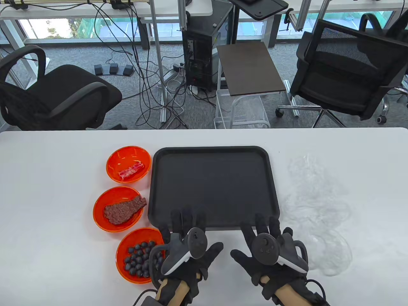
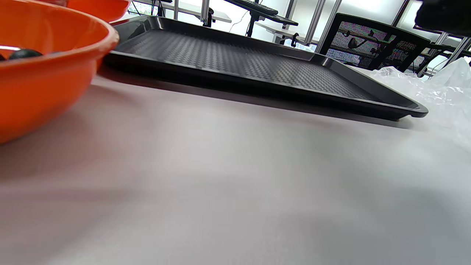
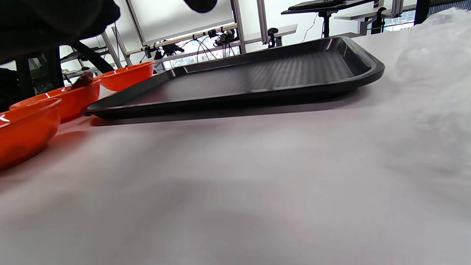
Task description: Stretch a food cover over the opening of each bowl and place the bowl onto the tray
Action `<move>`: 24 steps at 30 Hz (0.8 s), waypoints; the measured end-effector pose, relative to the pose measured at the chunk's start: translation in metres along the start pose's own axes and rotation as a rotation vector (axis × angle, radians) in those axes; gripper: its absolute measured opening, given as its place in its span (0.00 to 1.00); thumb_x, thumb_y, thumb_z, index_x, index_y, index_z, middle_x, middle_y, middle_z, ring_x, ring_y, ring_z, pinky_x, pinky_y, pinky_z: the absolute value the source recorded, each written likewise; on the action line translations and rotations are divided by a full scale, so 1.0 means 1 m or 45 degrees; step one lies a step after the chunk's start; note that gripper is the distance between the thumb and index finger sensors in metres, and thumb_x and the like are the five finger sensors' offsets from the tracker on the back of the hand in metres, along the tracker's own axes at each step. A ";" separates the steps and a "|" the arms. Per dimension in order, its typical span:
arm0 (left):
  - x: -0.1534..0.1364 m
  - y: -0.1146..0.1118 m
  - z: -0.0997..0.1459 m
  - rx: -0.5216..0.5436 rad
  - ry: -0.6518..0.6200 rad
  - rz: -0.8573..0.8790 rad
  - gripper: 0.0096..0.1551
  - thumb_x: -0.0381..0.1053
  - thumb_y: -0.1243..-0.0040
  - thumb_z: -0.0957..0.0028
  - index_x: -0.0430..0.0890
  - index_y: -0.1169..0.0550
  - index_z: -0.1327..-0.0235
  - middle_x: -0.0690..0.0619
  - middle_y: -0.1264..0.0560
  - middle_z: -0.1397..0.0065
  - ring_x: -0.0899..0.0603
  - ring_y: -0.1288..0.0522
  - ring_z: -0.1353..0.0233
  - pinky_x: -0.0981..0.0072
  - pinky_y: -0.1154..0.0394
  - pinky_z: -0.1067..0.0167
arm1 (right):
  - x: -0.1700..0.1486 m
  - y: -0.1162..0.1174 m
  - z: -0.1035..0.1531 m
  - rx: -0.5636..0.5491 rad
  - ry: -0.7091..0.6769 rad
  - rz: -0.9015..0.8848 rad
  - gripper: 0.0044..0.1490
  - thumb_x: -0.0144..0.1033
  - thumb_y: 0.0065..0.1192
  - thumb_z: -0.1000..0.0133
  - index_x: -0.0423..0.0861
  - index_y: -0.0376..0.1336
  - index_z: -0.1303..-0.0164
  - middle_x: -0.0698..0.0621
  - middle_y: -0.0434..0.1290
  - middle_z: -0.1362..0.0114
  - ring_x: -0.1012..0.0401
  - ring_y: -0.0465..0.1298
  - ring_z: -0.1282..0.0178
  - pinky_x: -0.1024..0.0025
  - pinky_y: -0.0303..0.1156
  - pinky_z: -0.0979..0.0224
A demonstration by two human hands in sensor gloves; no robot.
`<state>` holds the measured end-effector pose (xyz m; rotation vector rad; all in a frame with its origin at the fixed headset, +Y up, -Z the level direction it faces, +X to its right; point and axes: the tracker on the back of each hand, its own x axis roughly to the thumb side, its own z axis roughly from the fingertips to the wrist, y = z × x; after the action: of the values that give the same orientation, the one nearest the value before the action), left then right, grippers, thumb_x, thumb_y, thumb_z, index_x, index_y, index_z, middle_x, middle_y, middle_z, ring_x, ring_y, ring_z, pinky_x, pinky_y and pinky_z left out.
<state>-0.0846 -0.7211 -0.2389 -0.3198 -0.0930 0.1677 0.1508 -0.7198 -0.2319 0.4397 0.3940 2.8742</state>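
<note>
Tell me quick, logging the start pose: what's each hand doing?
Left hand: open, fingers spread flat, holding nothing.
Right hand: open, fingers spread flat, holding nothing.

You have a white desk (image 1: 51, 197) carrying everything. A black tray (image 1: 213, 186) sits at its middle, nothing on it. Along the tray's left side runs a column of three orange bowls: the far bowl (image 1: 128, 164) holds a red wrapped snack, the middle bowl (image 1: 118, 208) a brown slab of meat, the near bowl (image 1: 140, 255) dark round berries (blueberries, by the look). To the tray's right lie crumpled clear food covers (image 1: 318, 216), spread toward you along the desk.
</note>
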 end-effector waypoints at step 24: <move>-0.005 0.000 -0.007 -0.017 0.062 -0.030 0.64 0.90 0.68 0.57 0.57 0.71 0.22 0.55 0.80 0.16 0.44 0.83 0.17 0.33 0.78 0.28 | -0.005 0.000 -0.001 -0.007 0.009 -0.037 0.61 0.75 0.44 0.41 0.49 0.34 0.09 0.35 0.28 0.13 0.25 0.30 0.21 0.19 0.31 0.38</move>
<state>-0.0889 -0.7245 -0.2456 -0.3356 -0.0498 0.1356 0.1550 -0.7209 -0.2339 0.4196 0.3907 2.8485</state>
